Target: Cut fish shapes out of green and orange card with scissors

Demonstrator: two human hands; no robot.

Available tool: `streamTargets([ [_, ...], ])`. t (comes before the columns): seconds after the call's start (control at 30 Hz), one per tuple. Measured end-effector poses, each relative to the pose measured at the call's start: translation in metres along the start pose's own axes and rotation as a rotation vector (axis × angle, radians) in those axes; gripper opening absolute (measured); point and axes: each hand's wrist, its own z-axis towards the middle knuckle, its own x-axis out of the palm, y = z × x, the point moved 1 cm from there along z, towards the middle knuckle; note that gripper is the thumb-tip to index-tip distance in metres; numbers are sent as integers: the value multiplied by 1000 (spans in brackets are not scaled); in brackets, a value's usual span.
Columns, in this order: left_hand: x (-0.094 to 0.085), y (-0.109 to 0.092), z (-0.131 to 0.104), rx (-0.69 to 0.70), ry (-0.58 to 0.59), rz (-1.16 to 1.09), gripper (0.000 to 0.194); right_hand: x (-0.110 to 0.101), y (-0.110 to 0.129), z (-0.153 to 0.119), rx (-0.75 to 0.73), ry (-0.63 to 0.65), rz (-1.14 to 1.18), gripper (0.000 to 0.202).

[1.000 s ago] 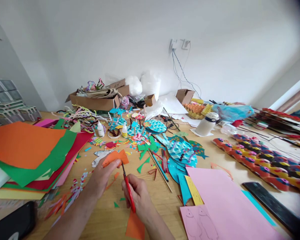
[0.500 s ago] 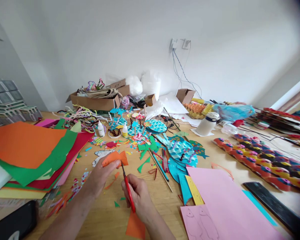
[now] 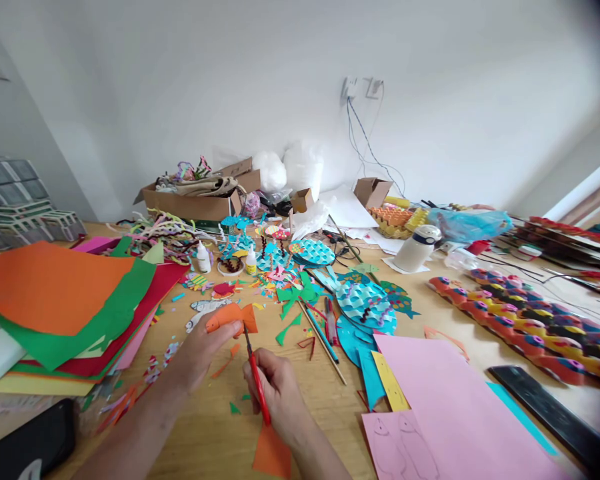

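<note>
Between its thumb and fingers, my left hand grips an orange paper fish just above the table. A pair of red-handled scissors is in my right hand, pointing away from me. Their dark blades touch the fish near its tail, and the lower part of the tips is hidden by the paper. Below my right hand lies an orange paper piece, partly covered by the wrist. Small green scraps and a thin orange strip rest on the wood between my arms.
Coloured paper sheets are stacked at the left, above a black phone. Pink paper with pencilled fish lies at the right, beside painted egg-carton strips. Glue bottles, blue paper fish and a white bottle stand or lie farther back.
The view has shifted very slightly. Both hands, the orange fish and the scissors keep nearly the same position, with the blades still at the tail.
</note>
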Motion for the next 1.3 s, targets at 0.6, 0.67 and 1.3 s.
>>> streamTargets([
  [0.6,-25,-25,7,-24,117,136,17,-2,1,-1,7,62,-94,31],
  [0.67,-29,-34,11,5,181,250,16,-2,1,-1,2,75,-126,31],
  [1.3,-8,-25,7,-152,98,-99,18,2,4,-1,148,108,245,38],
])
